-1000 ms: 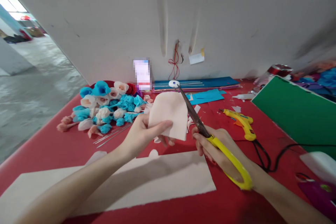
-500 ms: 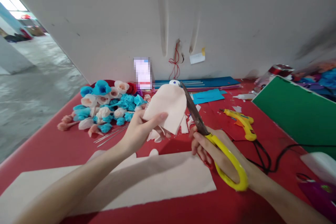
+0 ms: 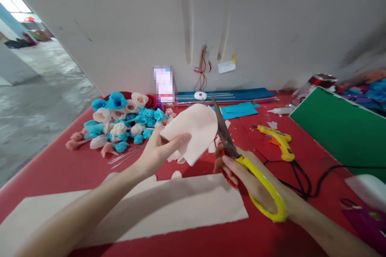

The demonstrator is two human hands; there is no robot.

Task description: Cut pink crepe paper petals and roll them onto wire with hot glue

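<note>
The left hand (image 3: 155,150) pinches the paper (image 3: 196,130) between thumb and fingers, and over the last second it has turned the paper so that its lower corner swings leftward. The paper, raised above the table (image 3: 54,168), has lost its straight right side and now shows a rounded one. That suggests this side is mostly trimmed, though the lower corner is pointed. The scissors (image 3: 231,148) stand just right of that curve; their blades look parted, with what seems a second tip showing behind the paper's top edge. The right hand (image 3: 251,180) is closed round their yellow handle. About them, from the left, flowers (image 3: 119,129) lie heaped, with thin wires (image 3: 128,157) beside them. The large sheet (image 3: 181,200) spreads under the left forearm. Scraps (image 3: 212,146) lie below the paper and near the blades, making the cut edge harder to read there; part of the scissors is hidden behind the paper. Farther right come blue strips (image 3: 238,109), then the glue gun (image 3: 274,136), whose cord (image 3: 331,168) runs close to the right wrist, and the green board (image 3: 340,132), well apart from the blades.
</note>
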